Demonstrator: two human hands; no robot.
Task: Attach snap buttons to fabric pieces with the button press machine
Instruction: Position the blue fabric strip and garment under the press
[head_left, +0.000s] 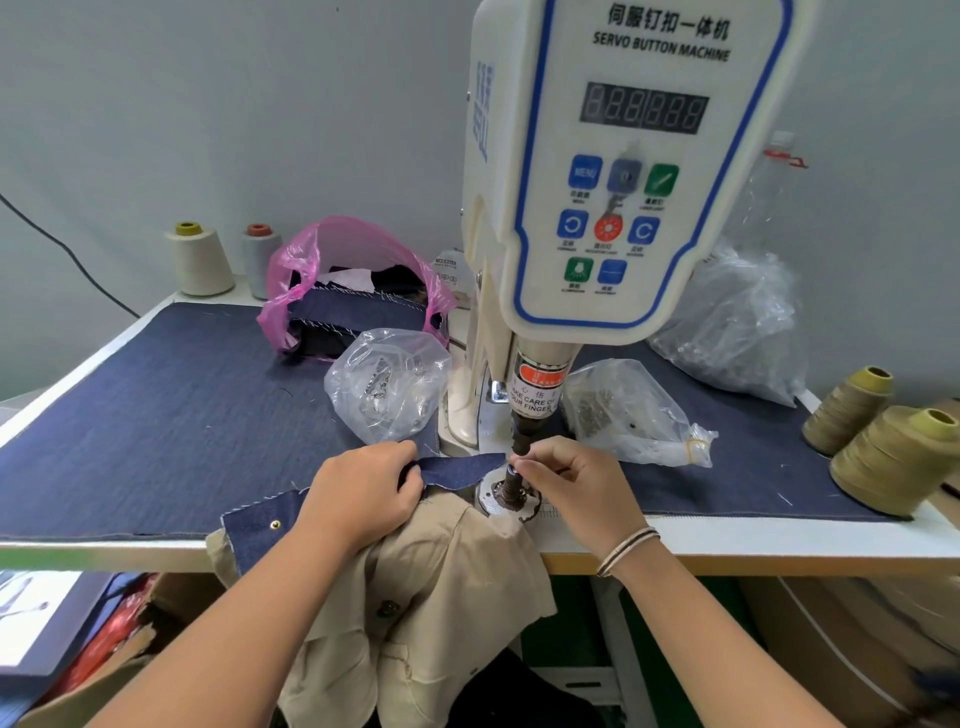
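Holding the blue denim piece (457, 470) is easy, because it is soft, light and floppy. It bends and slips, so I pinch it by the edge. My left hand (363, 493) has its fingers curled on that edge and keeps the cloth flat, with its tip by the metal post (511, 480) under the button press machine (613, 171). My right hand (576, 480) pinches something tiny at the post. I cannot tell what.
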